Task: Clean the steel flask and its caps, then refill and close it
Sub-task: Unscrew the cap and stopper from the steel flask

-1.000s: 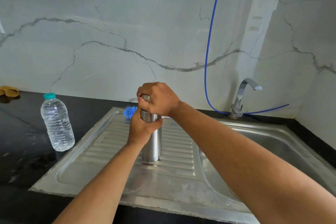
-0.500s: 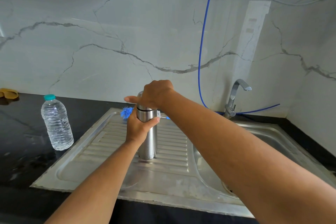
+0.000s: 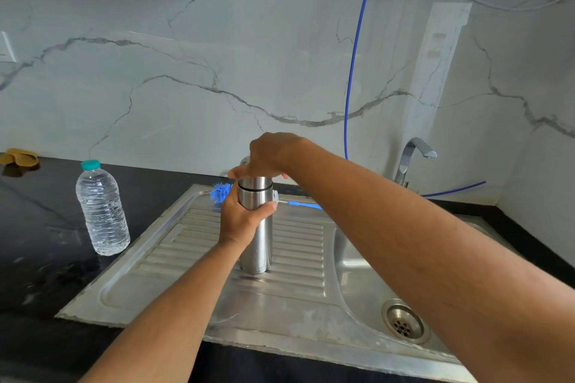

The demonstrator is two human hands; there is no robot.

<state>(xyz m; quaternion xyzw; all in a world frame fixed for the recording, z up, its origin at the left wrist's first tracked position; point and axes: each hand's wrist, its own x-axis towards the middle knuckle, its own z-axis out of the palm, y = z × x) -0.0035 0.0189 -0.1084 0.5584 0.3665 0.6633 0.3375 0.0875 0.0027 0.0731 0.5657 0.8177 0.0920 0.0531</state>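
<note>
Water bottle (image 3: 102, 208) parked off on the counter, out of the way. My left hand (image 3: 241, 218) is wrapped round the flask (image 3: 255, 227) so it can't spin on the drainboard (image 3: 174, 261); right hand (image 3: 267, 154) is clamped over the cap (image 3: 255, 182), twisting. Flask's standing upright, mouth up.

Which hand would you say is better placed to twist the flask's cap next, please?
The right hand: it already sits over the cap from above, while the left hand grips the flask body, steadying it upright on the drainboard.
</note>
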